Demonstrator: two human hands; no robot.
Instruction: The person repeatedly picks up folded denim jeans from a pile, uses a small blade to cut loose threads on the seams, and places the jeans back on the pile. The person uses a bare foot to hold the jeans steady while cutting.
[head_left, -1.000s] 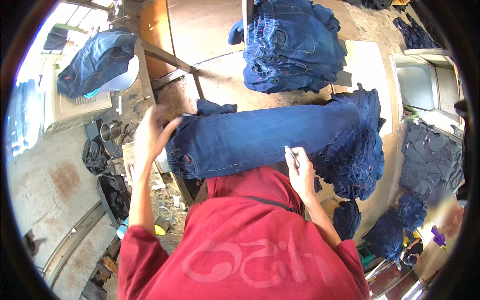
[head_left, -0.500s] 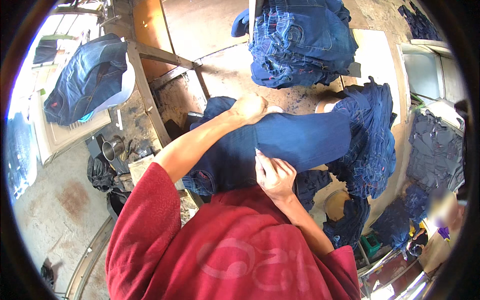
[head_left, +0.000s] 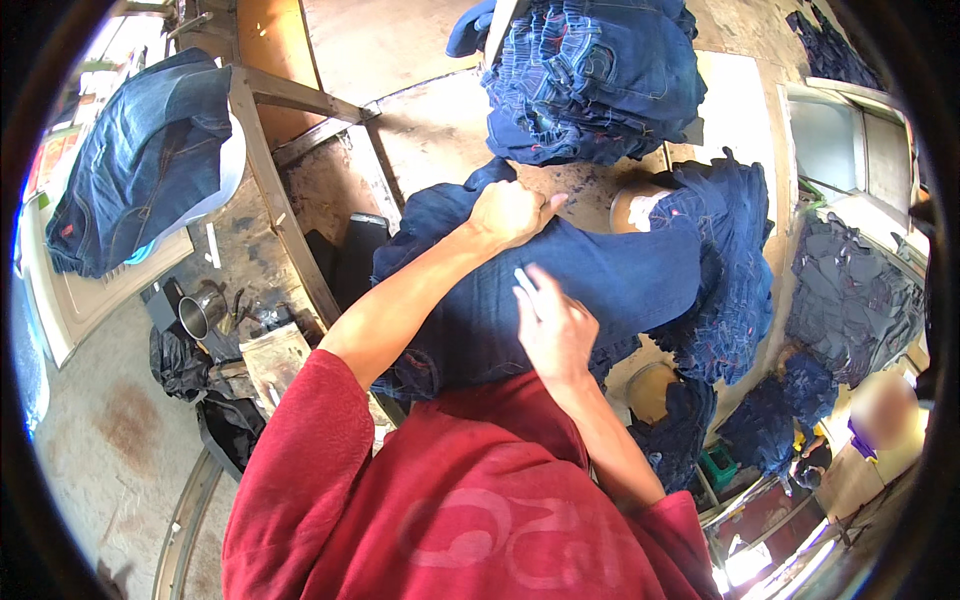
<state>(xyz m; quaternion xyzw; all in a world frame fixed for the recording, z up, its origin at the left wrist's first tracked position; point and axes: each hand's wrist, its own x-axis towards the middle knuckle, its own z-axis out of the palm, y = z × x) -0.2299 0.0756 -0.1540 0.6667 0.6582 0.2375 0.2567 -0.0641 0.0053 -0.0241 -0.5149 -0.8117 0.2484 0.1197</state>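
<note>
Okay, dark blue denim garment [head_left: 625, 268] lies across the front of the body: long flattened shape, matte weave, fairly smooth at right, creased at left, right end meeting a rumpled denim pile [head_left: 728, 285]. Left hand [head_left: 508, 213] curled at its far edge, thumb out; cannot tell if it grips cloth. Right hand [head_left: 558, 332], blurred, pinches a small pale slender tool [head_left: 525, 282] over the denim. Shiny rounded metal cup [head_left: 202, 311] off left.

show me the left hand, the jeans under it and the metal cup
Left hand [head_left: 507, 213]: head view, back of the hand.
Jeans [head_left: 628, 275]: head view, a leg.
Metal cup [head_left: 212, 305]: head view, outer wall.
</note>
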